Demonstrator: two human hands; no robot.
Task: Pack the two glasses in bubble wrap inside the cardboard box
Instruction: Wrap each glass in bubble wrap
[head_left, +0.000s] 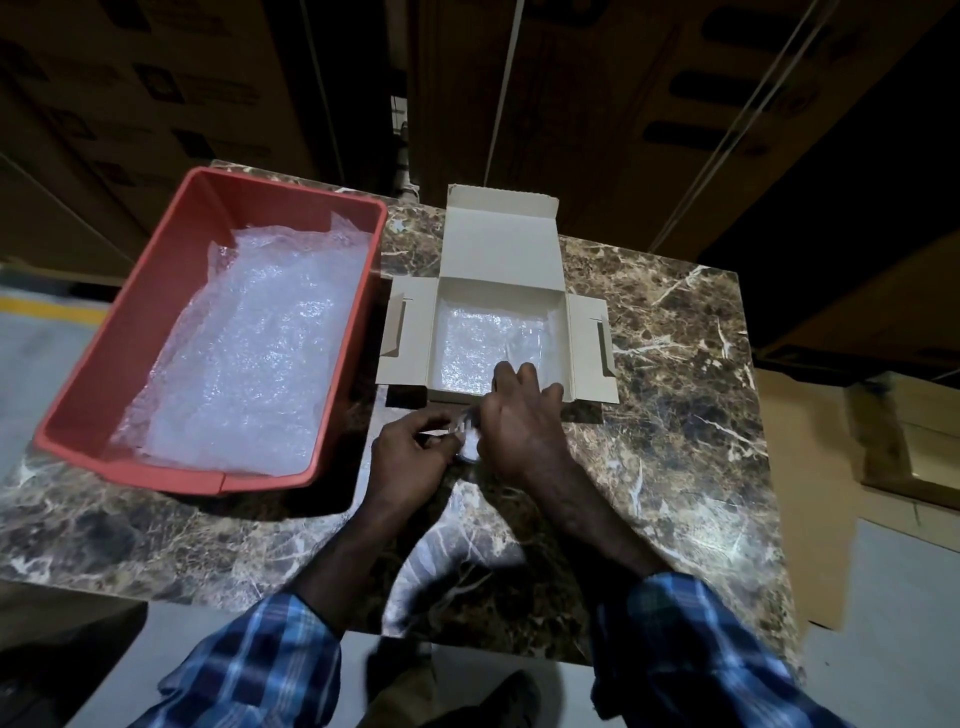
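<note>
A small cardboard box (592, 348) lies open on the marble table, its flaps spread and its lid tilted back. A sheet of bubble wrap (478, 343) lines its floor. Just in front of the box, my left hand (410, 457) and my right hand (519, 421) meet around a small clear glass (469, 447), most of which is hidden between them. My left fingers pinch at it from the left. My right hand curls over it from the right, with its fingertips reaching over the box's front edge. A second glass is not visible.
A red plastic tub (156, 332) holding loose bubble wrap (249, 353) stands at the left of the marble table (675, 415). Stacked brown cartons form a wall behind the table. Flat cardboard lies on the floor at the right.
</note>
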